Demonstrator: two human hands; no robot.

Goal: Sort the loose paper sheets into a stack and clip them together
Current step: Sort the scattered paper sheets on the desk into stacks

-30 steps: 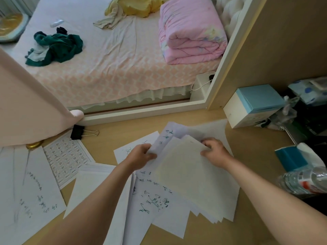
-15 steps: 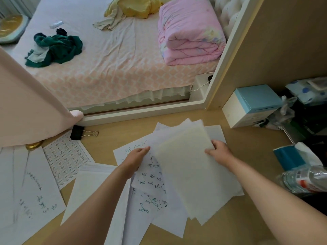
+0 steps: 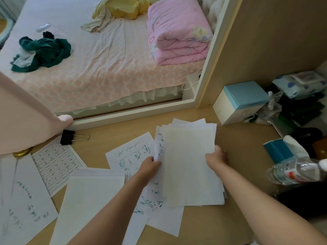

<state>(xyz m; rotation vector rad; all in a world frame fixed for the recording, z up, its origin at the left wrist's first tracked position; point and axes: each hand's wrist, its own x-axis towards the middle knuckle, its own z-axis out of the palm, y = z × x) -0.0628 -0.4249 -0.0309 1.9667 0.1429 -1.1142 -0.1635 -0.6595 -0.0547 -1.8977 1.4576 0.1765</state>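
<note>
A bunch of white sheets (image 3: 187, 161), roughly squared, is held upright-ish over the wooden desk (image 3: 244, 152). My left hand (image 3: 150, 165) grips its left edge and my right hand (image 3: 216, 157) grips its right edge. More loose sheets lie flat on the desk: one with green handwriting (image 3: 129, 152) left of the bunch, a blank sheet (image 3: 92, 200) under my left forearm, a printed table sheet (image 3: 56, 163) and a handwritten sheet (image 3: 24, 206) at the far left. A black binder clip (image 3: 68, 137) lies near the desk's back edge, left of the papers.
A blue-and-white box (image 3: 240, 101) stands at the back right by the wooden wall panel. A plastic water bottle (image 3: 297, 170) and a teal tissue pack (image 3: 281, 149) lie at the right. A pink curtain (image 3: 23, 117) hangs at the left. A bed lies beyond the desk.
The fanned sheets have been drawn together into a squarer bunch and turned more upright. Both hands slid down its side edges, the right hand moving to the right edge.
</note>
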